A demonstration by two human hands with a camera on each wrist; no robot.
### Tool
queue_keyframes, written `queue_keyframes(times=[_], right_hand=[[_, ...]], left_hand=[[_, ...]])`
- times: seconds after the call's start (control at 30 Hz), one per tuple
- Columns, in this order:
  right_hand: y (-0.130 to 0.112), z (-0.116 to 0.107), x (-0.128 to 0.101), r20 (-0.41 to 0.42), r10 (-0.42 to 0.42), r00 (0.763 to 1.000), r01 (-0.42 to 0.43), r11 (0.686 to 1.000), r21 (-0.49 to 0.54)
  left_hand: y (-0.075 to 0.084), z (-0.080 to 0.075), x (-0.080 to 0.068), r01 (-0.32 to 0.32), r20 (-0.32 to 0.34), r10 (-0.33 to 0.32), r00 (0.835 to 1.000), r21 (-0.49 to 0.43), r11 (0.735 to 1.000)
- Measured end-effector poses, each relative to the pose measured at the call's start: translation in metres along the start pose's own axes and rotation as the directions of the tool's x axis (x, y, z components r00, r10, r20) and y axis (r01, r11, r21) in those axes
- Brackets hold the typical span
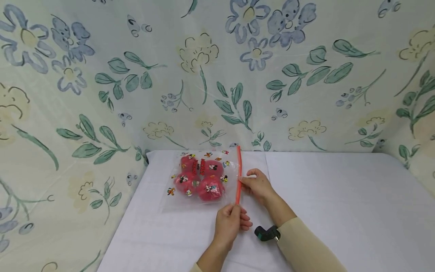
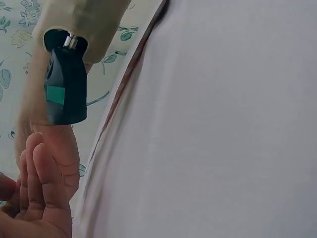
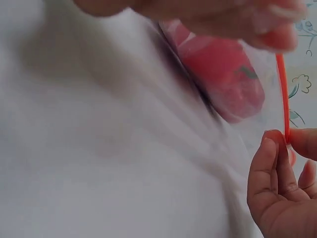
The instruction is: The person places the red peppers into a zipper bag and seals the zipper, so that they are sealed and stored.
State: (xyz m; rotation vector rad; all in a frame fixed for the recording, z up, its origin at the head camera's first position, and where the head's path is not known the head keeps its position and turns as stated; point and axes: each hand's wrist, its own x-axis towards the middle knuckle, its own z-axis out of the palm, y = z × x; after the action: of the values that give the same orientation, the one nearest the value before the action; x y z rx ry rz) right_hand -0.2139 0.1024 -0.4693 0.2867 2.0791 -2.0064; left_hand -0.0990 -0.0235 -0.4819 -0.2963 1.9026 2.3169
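Note:
A clear zip bag printed with cartoon mice lies flat on the white table. It holds several red round things. A red zip strip runs along its right edge. My left hand pinches the near end of that strip. My right hand pinches the strip about midway along. In the right wrist view the left hand grips the strip between thumb and fingers, beside a red thing in the bag. My right fingers blur across the top. In the left wrist view my left fingers are curled.
Floral cloth hangs behind the table and down both sides. A black wrist camera sits on my right forearm, and the same black wrist camera shows in the left wrist view. The white tabletop stretches to the right of the bag.

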Motion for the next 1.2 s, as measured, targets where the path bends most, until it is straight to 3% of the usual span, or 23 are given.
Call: queue_keyframes(times=[0.3,0.5,0.7,0.87,1.0,1.1,1.2], right_hand=[[-0.005,-0.001,0.046,0.052,0.042,0.998,-0.041,0.999,-0.028],[-0.017,-0.003,0.07,-0.029,0.073,0.997,-0.075,0.994,-0.076],[-0.026,-0.005,0.094,-0.112,0.083,0.99,-0.09,0.994,-0.062],[-0.023,-0.02,0.101,-0.2,0.096,0.975,-0.106,0.994,-0.04],[-0.021,-0.026,0.1,-0.169,0.102,0.98,-0.107,0.994,-0.019],[-0.023,-0.03,0.097,-0.111,0.115,0.987,-0.117,0.993,-0.01],[-0.027,-0.037,0.092,-0.068,0.125,0.99,-0.127,0.992,-0.027]], left_hand=[[-0.003,-0.002,-0.005,0.019,-0.003,-0.02,1.0,-0.027,0.999],[-0.005,0.0,-0.011,0.05,-0.002,-0.051,0.999,-0.049,0.998],[-0.004,0.001,-0.017,0.076,-0.006,-0.076,0.997,-0.048,0.996],[-0.01,0.01,-0.022,0.105,0.03,-0.104,0.994,-0.061,0.993],[-0.014,0.011,-0.022,0.131,0.058,-0.127,0.99,-0.074,0.989],[-0.014,0.007,-0.021,0.19,0.136,-0.184,0.973,-0.033,0.981],[-0.009,0.001,-0.022,0.251,0.286,-0.265,0.921,0.085,0.964]])
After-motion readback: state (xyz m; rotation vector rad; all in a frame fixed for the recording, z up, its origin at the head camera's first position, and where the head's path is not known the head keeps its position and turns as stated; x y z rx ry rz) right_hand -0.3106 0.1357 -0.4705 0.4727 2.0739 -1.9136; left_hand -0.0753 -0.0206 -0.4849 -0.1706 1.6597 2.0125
